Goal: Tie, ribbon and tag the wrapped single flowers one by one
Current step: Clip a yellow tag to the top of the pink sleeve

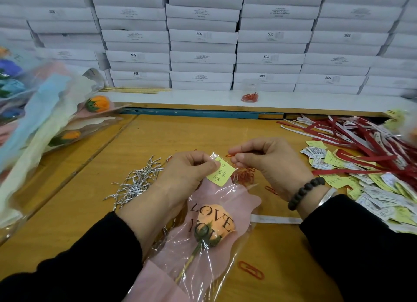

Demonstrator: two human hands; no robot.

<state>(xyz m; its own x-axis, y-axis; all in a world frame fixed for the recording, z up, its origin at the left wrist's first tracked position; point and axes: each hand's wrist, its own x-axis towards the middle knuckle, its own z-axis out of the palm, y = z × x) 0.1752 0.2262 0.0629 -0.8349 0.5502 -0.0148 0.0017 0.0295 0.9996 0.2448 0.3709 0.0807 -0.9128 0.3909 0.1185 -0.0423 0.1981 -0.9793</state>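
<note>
A wrapped flower, orange in pink paper and clear film printed "LOVE YOU", lies on the wooden table in front of me, bloom pointing away. My left hand pinches a yellow handwritten tag against the top edge of the film. My right hand pinches a red paper clip just right of the tag's top corner. A white ribbon end sticks out from under the wrap at the right.
Silver twist ties lie left of my hands. Loose red clips sit beneath my right hand, one more clip near the front. Red ribbons and paper tags pile at right. Wrapped flowers stack at left. White boxes wall the back.
</note>
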